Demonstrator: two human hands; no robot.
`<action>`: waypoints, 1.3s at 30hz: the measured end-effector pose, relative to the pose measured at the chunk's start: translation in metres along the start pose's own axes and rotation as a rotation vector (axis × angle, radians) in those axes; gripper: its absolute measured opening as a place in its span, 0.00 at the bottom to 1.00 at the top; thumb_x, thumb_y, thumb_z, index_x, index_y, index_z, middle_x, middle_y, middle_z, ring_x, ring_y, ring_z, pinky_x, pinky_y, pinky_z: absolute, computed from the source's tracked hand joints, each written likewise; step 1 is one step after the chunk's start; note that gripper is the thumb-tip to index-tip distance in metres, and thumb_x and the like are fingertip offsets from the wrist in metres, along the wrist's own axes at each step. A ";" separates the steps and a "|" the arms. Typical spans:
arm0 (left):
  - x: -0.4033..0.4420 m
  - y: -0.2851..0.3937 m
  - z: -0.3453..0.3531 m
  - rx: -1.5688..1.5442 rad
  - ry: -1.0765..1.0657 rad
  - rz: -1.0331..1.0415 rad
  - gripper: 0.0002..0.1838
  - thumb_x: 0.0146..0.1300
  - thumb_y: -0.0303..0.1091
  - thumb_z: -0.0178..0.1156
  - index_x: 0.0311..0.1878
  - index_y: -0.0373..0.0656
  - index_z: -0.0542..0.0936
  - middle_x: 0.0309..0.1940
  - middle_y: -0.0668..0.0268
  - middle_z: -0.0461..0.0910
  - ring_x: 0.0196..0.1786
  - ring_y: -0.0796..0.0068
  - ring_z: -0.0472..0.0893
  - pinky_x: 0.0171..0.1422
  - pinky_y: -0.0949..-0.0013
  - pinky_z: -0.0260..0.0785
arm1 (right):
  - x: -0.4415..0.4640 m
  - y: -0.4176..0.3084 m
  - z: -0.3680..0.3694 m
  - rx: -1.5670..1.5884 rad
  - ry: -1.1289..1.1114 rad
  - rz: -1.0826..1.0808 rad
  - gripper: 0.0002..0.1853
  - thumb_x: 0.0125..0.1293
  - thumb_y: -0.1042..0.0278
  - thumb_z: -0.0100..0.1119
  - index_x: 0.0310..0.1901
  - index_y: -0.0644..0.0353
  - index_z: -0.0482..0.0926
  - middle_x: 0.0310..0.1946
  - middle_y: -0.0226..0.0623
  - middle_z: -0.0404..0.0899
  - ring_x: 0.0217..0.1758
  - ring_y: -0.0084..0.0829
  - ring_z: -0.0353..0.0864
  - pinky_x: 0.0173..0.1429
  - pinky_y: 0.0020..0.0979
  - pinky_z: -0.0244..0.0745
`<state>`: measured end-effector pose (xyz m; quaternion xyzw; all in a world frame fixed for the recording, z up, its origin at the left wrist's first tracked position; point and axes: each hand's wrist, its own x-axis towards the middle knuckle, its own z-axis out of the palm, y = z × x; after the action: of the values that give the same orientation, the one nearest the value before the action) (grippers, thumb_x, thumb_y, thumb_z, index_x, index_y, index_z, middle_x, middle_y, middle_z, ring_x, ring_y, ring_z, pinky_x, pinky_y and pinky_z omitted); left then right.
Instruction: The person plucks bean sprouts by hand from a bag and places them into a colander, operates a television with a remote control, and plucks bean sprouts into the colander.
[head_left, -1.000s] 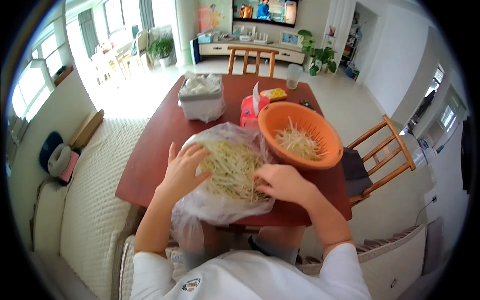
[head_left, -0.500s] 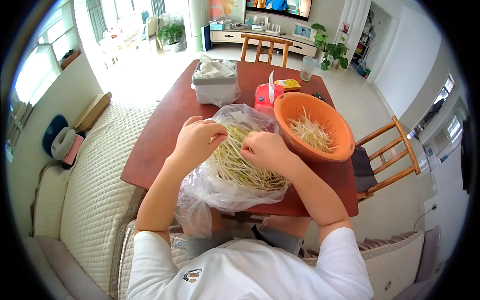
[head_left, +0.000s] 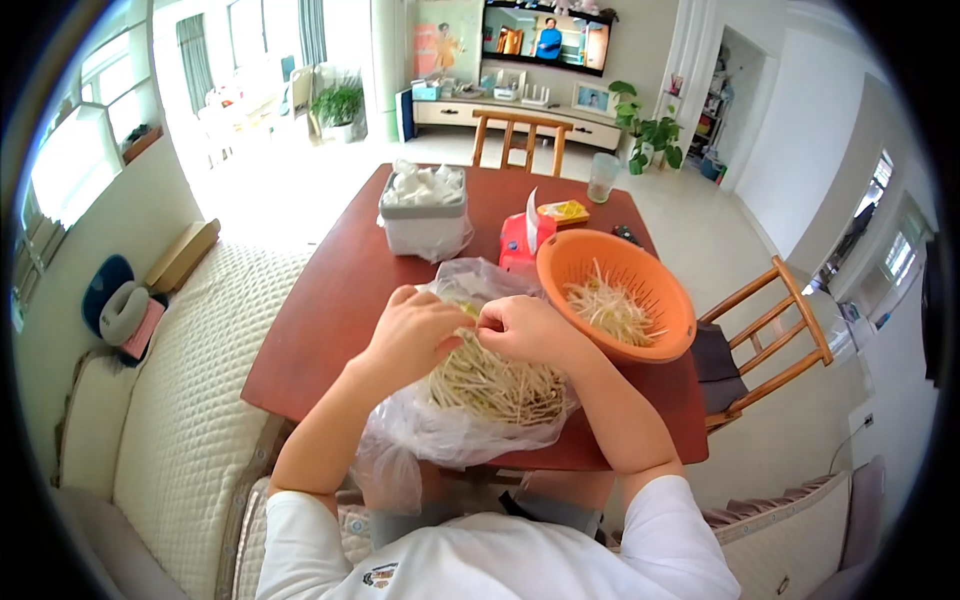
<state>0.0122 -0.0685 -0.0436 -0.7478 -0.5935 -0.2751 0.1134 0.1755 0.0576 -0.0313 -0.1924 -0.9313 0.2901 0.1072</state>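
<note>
A pile of pale bean sprouts (head_left: 495, 385) lies on a spread clear plastic bag (head_left: 420, 428) at the near side of the table. Above the pile my left hand (head_left: 412, 332) is closed in a pinch, its fingertips turned to the right. My right hand (head_left: 528, 328) pinches too, and the two sets of fingertips nearly meet. Between them is a bean sprout, mostly hidden by the fingers. To the right of the pile an orange colander (head_left: 640, 268) stands tilted, with more sprouts (head_left: 612, 308) inside it.
On the red-brown table (head_left: 320, 320) stand a grey bin (head_left: 425, 230) full of white tissues, a red tissue pack (head_left: 525, 240), a yellow box (head_left: 563, 212) and a glass (head_left: 603, 178). Wooden chairs (head_left: 770, 340) are at the right and far sides. A quilted sofa (head_left: 200, 370) runs along the left.
My hands have come together, the left moving right towards the right hand. The view has tilted up, so the table sits lower in it.
</note>
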 end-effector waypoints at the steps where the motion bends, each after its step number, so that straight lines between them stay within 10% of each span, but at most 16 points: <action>1: 0.002 0.002 0.002 -0.002 -0.005 0.004 0.09 0.53 0.33 0.66 0.39 0.49 0.84 0.36 0.72 0.84 0.45 0.70 0.78 0.58 0.61 0.61 | -0.003 -0.007 -0.010 0.007 0.007 -0.001 0.14 0.58 0.57 0.56 0.34 0.61 0.81 0.28 0.45 0.81 0.34 0.41 0.82 0.40 0.38 0.73; 14: 0.015 0.019 -0.006 -0.606 -0.150 -0.374 0.10 0.56 0.33 0.66 0.40 0.39 0.84 0.29 0.61 0.84 0.32 0.73 0.81 0.40 0.70 0.72 | -0.039 -0.003 -0.071 0.118 0.440 -0.239 0.08 0.60 0.70 0.65 0.40 0.62 0.80 0.32 0.26 0.78 0.32 0.18 0.74 0.38 0.24 0.70; 27: 0.017 0.031 -0.011 -0.672 -0.130 -0.350 0.09 0.56 0.28 0.67 0.41 0.40 0.84 0.31 0.68 0.82 0.32 0.81 0.77 0.40 0.74 0.71 | -0.035 -0.011 -0.055 -0.134 0.443 -0.397 0.05 0.62 0.70 0.60 0.36 0.61 0.77 0.26 0.33 0.76 0.30 0.26 0.76 0.37 0.27 0.71; 33: 0.016 0.022 -0.010 -0.613 -0.054 -0.236 0.07 0.57 0.26 0.66 0.39 0.37 0.83 0.31 0.64 0.80 0.34 0.78 0.78 0.39 0.74 0.71 | -0.028 0.010 -0.058 0.906 -0.086 -0.124 0.04 0.67 0.70 0.56 0.37 0.60 0.77 0.29 0.25 0.74 0.34 0.16 0.72 0.40 0.23 0.69; 36: 0.014 0.016 -0.007 -0.781 -0.010 -0.326 0.06 0.58 0.25 0.65 0.39 0.36 0.83 0.32 0.65 0.81 0.34 0.80 0.79 0.40 0.76 0.72 | -0.027 0.005 -0.057 0.833 -0.013 -0.146 0.05 0.64 0.70 0.58 0.38 0.61 0.76 0.30 0.29 0.75 0.36 0.21 0.73 0.43 0.25 0.69; 39: 0.012 0.009 0.000 -0.989 0.013 -0.442 0.06 0.59 0.24 0.64 0.39 0.35 0.84 0.32 0.67 0.80 0.34 0.83 0.79 0.40 0.78 0.72 | -0.022 0.003 -0.049 0.035 0.051 -0.204 0.12 0.59 0.67 0.63 0.43 0.61 0.75 0.33 0.34 0.74 0.38 0.27 0.75 0.46 0.27 0.69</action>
<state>0.0223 -0.0615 -0.0356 -0.5678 -0.5356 -0.5434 -0.3090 0.2111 0.0748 0.0044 -0.1019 -0.9378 0.2892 0.1631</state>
